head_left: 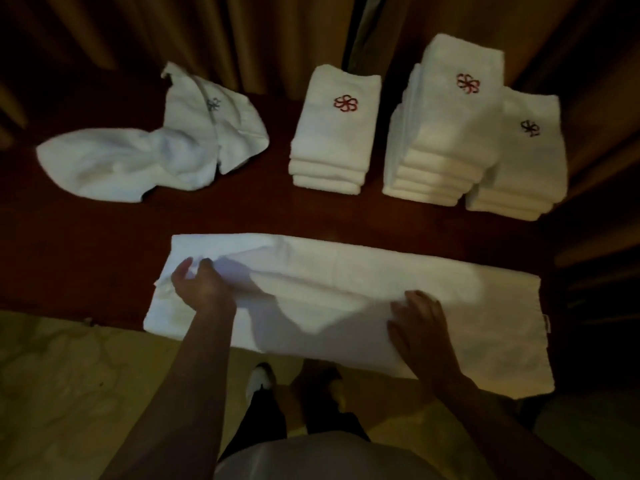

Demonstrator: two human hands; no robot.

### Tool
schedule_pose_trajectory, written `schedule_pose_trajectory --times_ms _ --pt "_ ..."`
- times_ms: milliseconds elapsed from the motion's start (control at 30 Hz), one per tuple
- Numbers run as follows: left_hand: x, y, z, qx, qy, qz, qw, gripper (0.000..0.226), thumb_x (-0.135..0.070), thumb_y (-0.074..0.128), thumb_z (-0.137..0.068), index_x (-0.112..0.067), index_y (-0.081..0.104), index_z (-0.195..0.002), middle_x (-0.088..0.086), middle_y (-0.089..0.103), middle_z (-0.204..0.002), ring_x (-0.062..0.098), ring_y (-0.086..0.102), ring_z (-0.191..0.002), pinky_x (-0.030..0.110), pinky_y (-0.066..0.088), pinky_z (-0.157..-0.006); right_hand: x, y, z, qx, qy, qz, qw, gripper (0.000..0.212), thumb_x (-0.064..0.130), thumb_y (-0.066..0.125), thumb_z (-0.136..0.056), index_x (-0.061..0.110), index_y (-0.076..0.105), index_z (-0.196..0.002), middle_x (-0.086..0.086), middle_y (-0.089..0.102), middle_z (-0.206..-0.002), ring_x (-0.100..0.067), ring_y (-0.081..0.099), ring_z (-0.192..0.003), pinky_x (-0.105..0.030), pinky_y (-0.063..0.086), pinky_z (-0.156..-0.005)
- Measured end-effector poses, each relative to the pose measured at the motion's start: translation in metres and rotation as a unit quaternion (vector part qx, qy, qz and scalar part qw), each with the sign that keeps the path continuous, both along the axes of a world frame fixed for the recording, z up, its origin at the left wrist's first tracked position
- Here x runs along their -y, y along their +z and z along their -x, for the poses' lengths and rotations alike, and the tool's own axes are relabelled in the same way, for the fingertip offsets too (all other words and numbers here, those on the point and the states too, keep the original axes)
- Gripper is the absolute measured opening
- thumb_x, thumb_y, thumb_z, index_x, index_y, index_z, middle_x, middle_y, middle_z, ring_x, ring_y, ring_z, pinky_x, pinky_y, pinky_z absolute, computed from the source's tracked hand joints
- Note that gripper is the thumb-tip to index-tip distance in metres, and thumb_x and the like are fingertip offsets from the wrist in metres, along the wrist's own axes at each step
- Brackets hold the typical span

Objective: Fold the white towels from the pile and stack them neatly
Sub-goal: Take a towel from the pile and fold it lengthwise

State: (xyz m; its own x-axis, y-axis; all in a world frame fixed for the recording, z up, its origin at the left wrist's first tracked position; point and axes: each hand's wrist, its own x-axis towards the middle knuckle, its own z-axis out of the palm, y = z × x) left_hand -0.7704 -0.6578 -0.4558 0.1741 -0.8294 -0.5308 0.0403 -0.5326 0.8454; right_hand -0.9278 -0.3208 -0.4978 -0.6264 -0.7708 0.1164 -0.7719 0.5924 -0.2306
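Long white terry towel point(346, 299) lies stretched across the near edge of the dark red-brown tabletop point(86, 237). Left hand point(201, 289) pinches a bunched bit near its left end, right hand point(419, 323) rests on it, fingers spread. Crumpled white towel pile point(152, 143) sits back left, three folded white towel stacks point(446, 133) back right, brown curtains point(104, 29) behind.

The long towel point(346, 299) lies spread across the near edge of the table point(86, 230), running left to right in front of me, its near edge overhanging the table. My left hand point(201, 289) sits on its left end, my right hand point(419, 323) right of its middle. Behind it, at the far left, lies the loose pile point(149, 147). Right of that stands a short stack point(332, 133), then a taller stack point(443, 133), with a third stack point(523, 161) touching its right side. My shoe point(259, 379) shows below the table edge.
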Motion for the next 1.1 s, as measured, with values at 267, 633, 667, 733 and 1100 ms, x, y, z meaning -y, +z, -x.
schedule_pose_trajectory --times_ms 267,633,667,733,1100 --pt "0.031 -0.002 -0.059 0.205 -0.293 0.225 0.906 0.024 -0.016 0.060 -0.093 -0.013 0.063 -0.118 0.011 0.065 -0.110 0.029 0.062 -0.102 0.036 0.052 -0.076 0.044 0.010 -0.026 -0.040 -0.088 -0.104 0.990 0.021 0.015 0.058 -0.085 0.007 0.060 -0.105 -0.018 0.055 -0.116 -0.039 0.052 -0.113 -0.055 0.045 -0.088" --pt "0.075 -0.008 -0.066 0.400 -0.373 0.244 0.801 0.049 -0.045 0.064 -0.090 -0.009 0.059 -0.124 0.016 0.063 -0.117 0.036 0.058 -0.107 0.047 0.049 -0.087 0.041 0.003 -0.034 -0.021 -0.092 -0.087 0.992 0.034 0.024 0.042 -0.089 0.006 0.052 -0.117 -0.020 0.049 -0.127 -0.042 0.047 -0.124 -0.060 0.044 -0.090" --pt "0.086 -0.005 -0.054 0.393 -0.389 0.220 0.804 0.050 -0.047 0.063 -0.091 -0.009 0.059 -0.123 0.015 0.064 -0.116 0.035 0.060 -0.106 0.045 0.050 -0.085 0.040 0.004 -0.035 -0.019 -0.091 -0.082 0.992 0.036 0.025 0.040 -0.089 0.007 0.050 -0.119 -0.021 0.049 -0.128 -0.043 0.046 -0.125 -0.061 0.044 -0.091" --pt "0.104 -0.001 -0.037 0.385 -0.396 0.153 0.819 0.046 -0.045 0.064 -0.091 -0.010 0.060 -0.119 0.014 0.065 -0.117 0.036 0.061 -0.108 0.041 0.049 -0.084 0.040 0.006 -0.037 -0.020 -0.091 -0.081 0.992 0.040 0.027 0.038 -0.088 0.007 0.047 -0.121 -0.023 0.049 -0.128 -0.045 0.047 -0.124 -0.063 0.044 -0.091" --pt "0.148 -0.002 -0.004 0.394 -0.449 0.161 0.786 0.021 -0.028 0.066 -0.091 -0.012 0.069 -0.104 0.016 0.069 -0.108 0.037 0.063 -0.104 0.038 0.050 -0.084 0.048 0.012 -0.024 0.016 -0.118 -0.090 0.989 0.035 0.027 0.035 -0.091 0.009 0.047 -0.119 -0.029 0.052 -0.130 -0.048 0.044 -0.126 -0.071 0.041 -0.094"
